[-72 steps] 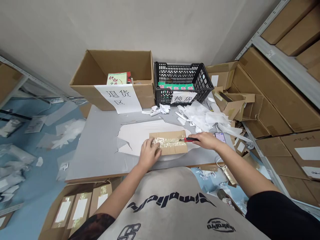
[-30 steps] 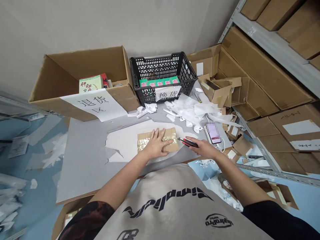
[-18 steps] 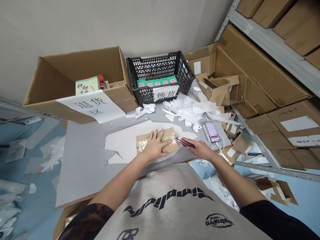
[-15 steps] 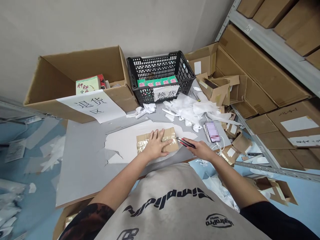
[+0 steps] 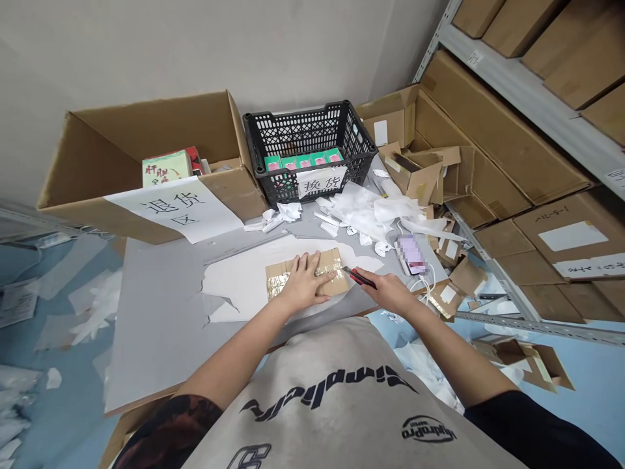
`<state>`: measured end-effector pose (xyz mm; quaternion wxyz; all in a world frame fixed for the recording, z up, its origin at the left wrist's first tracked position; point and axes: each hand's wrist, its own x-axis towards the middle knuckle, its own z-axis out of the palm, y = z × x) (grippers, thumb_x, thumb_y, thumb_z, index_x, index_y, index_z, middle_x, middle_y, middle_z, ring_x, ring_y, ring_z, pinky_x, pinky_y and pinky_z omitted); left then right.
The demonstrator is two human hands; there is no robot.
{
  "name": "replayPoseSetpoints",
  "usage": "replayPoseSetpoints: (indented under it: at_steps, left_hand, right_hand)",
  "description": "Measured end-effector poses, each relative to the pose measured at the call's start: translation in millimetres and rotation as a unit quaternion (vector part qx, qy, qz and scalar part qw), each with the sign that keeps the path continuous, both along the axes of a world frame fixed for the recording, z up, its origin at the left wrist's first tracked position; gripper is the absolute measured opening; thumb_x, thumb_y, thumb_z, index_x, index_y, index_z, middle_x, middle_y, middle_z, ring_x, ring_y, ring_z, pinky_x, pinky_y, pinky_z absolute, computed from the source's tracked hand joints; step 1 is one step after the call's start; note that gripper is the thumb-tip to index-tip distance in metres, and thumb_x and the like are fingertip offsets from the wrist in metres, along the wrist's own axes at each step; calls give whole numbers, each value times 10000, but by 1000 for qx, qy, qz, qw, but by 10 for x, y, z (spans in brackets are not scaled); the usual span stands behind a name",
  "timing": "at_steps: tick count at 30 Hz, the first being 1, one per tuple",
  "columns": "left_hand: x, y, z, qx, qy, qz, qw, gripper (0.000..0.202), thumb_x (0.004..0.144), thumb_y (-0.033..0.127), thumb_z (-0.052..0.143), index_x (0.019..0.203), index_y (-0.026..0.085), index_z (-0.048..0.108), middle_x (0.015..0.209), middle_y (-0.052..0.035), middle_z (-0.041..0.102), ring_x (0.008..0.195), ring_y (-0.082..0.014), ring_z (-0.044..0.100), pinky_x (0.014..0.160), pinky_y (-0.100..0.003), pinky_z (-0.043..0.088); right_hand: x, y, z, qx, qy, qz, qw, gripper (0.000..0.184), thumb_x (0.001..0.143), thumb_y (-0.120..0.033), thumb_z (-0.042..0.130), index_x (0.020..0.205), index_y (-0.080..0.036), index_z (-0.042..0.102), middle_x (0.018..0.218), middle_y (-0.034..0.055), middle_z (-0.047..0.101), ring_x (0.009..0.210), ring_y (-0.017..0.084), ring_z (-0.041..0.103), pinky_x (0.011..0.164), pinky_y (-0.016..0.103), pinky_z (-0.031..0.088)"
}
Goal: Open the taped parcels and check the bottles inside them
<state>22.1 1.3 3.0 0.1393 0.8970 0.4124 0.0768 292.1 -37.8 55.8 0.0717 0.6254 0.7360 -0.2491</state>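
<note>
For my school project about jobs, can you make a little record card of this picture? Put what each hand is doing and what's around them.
Left hand: pressed on a taped cardboard parcel, fingers spread
Right hand: holding a red and black utility knife, tip at the parcel's edge
Parcel's place: on a white sheet on a grey table
Nearby: a phone with a blurred screen, white paper scraps
Behind: a black plastic crate holding green boxes, an open cardboard box
</note>
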Motion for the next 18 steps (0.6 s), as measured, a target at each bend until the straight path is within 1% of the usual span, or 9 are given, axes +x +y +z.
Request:
replayPoseSetpoints:
  at_steps: [4,8,10,13,16,18]
  left_hand:
    - [5,6,-14,-7,5,5,1000,696,677,549,791,1323,449,554,1599,-43,202,1393,-462,242,1110,-660,165]
    - [22,12,9,-12,11,5,1000,659,676,538,793,1294,438,587,1594,-42,215,1392,-466,238,1110,-663,161]
    - [31,16,17,-14,10,6,1000,655,664,535,804,1279,434,601,1589,-50,228,1384,-473,249,1103,-671,164]
    - [43,21,8,-14,10,7,1000,659,657,532,810,1275,421,611,1583,-67,241,1377,-486,254,1100,-676,160]
    - [47,24,-7,-15,10,8,1000,659,654,532,812,1272,410,618,1583,-69,241,1381,-485,247,1106,-673,149]
    - [45,28,-6,-17,11,7,1000,668,654,535,811,1279,419,608,1584,-60,238,1385,-479,243,1107,-672,149]
  right_hand:
    - [-58,36,73,-9,-20,10,1000,526,957,-399,442,1479,-393,375,1063,36,745,886,245,698,775,321,485]
    - [-62,96,126,-11,-2,20,1000,503,947,-381,460,1449,-395,426,1099,23,736,913,236,691,791,309,478]
    - [-57,117,151,-14,10,19,1000,498,942,-376,471,1439,-392,445,1081,22,738,885,228,690,774,302,477]
    - [-44,131,195,-42,40,-3,998,487,940,-369,484,1426,-389,468,946,13,748,710,179,679,693,272,476]
    - [-17,129,235,-110,95,-42,988,503,951,-366,478,1452,-366,438,757,-14,718,515,118,609,587,239,464]
    - [8,122,244,-151,133,-68,977,521,955,-368,476,1471,-347,412,644,-35,669,469,108,578,540,227,457]
